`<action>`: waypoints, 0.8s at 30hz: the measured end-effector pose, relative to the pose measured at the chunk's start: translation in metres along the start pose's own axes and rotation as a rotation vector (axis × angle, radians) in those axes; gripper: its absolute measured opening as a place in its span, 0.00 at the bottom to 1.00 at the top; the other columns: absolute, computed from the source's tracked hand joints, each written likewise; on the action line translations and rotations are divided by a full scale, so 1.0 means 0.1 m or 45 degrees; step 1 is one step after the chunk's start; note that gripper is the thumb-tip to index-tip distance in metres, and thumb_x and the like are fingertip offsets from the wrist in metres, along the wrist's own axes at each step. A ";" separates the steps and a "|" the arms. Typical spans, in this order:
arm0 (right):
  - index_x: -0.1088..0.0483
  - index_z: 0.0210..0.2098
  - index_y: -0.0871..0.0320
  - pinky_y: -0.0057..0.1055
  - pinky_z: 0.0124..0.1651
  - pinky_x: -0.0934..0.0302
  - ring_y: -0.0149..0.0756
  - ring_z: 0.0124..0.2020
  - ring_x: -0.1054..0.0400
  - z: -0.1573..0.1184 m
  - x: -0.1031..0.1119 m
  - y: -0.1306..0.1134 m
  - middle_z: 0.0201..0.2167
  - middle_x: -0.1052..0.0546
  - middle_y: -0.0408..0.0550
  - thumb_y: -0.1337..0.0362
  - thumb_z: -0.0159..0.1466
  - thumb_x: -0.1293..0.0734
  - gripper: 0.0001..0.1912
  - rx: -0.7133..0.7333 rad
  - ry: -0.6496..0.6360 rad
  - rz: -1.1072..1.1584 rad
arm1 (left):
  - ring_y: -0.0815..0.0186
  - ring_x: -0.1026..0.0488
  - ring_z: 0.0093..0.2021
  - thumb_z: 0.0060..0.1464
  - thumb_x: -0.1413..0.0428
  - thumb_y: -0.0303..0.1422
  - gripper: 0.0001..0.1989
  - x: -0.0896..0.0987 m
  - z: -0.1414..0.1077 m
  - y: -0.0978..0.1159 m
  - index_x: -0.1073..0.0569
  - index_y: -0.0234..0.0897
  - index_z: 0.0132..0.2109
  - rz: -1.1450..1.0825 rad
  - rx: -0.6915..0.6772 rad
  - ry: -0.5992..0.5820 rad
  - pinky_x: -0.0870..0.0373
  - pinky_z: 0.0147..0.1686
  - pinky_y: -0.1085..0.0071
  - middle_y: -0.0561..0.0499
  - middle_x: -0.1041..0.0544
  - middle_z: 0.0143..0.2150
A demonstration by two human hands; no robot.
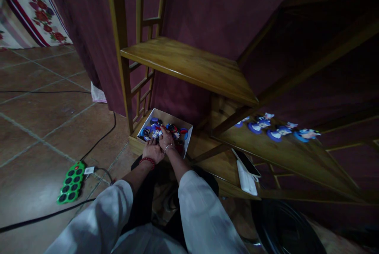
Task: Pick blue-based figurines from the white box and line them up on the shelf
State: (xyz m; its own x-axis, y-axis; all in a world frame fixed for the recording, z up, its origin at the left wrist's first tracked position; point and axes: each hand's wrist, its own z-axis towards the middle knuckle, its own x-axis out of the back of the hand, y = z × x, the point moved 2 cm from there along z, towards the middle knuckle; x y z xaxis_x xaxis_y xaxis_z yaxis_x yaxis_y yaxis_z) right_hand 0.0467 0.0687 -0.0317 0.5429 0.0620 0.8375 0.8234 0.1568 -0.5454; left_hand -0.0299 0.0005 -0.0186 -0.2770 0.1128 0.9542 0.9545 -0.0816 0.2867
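Observation:
A shallow white cardboard box [189, 137] sits on the lowest wooden shelf, full of small colorful figurines [174, 131] with round blue, purple and red bases. Over its near side, my left hand [153, 152] and my right hand [166, 139] are side by side, almost touching. Their fingers are bent in around a small white and blue figurine [156, 133] at the fingertips. Which hand bears more of it I cannot make out. A red bead bracelet circles my left wrist; a thin bangle circles the right.
Several figurines on round bases [278, 132] lie along the right shelf [296, 155]. Below it are a phone [246, 163] and a white case-like object [246, 179]. An empty upper shelf board [189, 66] overhangs the box. A green power strip [71, 183] and cables lie on the tiled floor.

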 end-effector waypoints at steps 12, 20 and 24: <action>0.33 0.47 0.56 0.26 0.47 0.44 0.35 0.44 0.36 0.02 -0.03 0.06 0.46 0.33 0.51 0.67 0.57 0.40 0.18 -0.173 -0.006 -0.049 | 0.55 0.44 0.58 0.50 0.56 0.36 0.22 0.06 -0.01 0.04 0.29 0.32 0.49 -0.006 0.010 -0.013 0.52 0.55 0.60 0.39 0.35 0.56; 0.31 0.39 0.58 0.27 0.47 0.44 0.34 0.44 0.36 -0.04 -0.05 0.16 0.41 0.28 0.50 0.71 0.56 0.41 0.13 -0.219 0.089 0.018 | 0.56 0.42 0.57 0.51 0.56 0.38 0.20 -0.01 0.01 0.00 0.25 0.32 0.42 0.020 -0.002 0.050 0.51 0.55 0.61 0.38 0.33 0.54; 0.32 0.40 0.60 0.28 0.49 0.44 0.34 0.44 0.35 -0.07 -0.07 0.19 0.40 0.27 0.51 0.72 0.57 0.42 0.14 -0.280 0.148 0.072 | 0.55 0.43 0.58 0.51 0.55 0.39 0.20 -0.03 0.01 0.00 0.26 0.32 0.42 0.003 0.005 0.058 0.52 0.55 0.61 0.38 0.34 0.55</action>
State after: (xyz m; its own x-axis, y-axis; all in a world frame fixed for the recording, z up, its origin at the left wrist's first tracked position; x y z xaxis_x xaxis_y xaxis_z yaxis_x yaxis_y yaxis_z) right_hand 0.0599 0.0641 -0.0484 0.5942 -0.0513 0.8027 0.8002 -0.0626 -0.5964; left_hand -0.0288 0.0009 -0.0210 -0.2793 0.0674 0.9578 0.9556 -0.0781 0.2842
